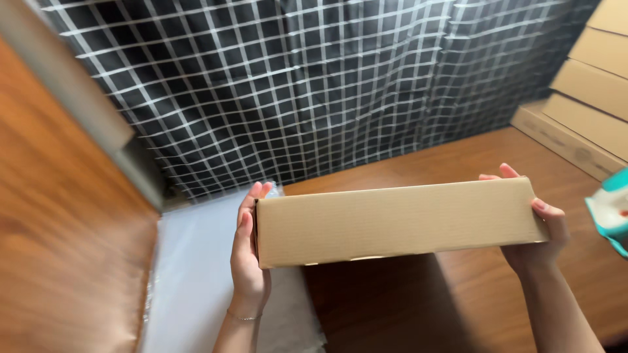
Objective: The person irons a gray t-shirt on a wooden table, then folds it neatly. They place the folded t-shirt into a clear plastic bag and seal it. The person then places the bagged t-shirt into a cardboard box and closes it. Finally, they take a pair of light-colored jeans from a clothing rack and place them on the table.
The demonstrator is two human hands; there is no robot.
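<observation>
Behind the wooden desk (497, 163) hangs a black curtain with a white grid (294, 85), and stacked flat cartons (589, 98) lean at the far right of the desk. I see my left hand (248, 255) and my right hand (540, 229) holding a long cardboard box (399, 222) level above the desk, one hand at each short end. The left fingers (252, 199) are stretched nearly straight and pressed flat against the box's left end, thumb along the near edge. The right fingers (500, 173) curl over the far top corner of the box, with the thumb laid on its right end. The box is shut, so I cannot tell what is in it. Below the box's left end lies a sheet of clear plastic wrap (196, 281). Right of the box, past my right hand, sits a teal and white object (611, 212), cut off by the frame.
</observation>
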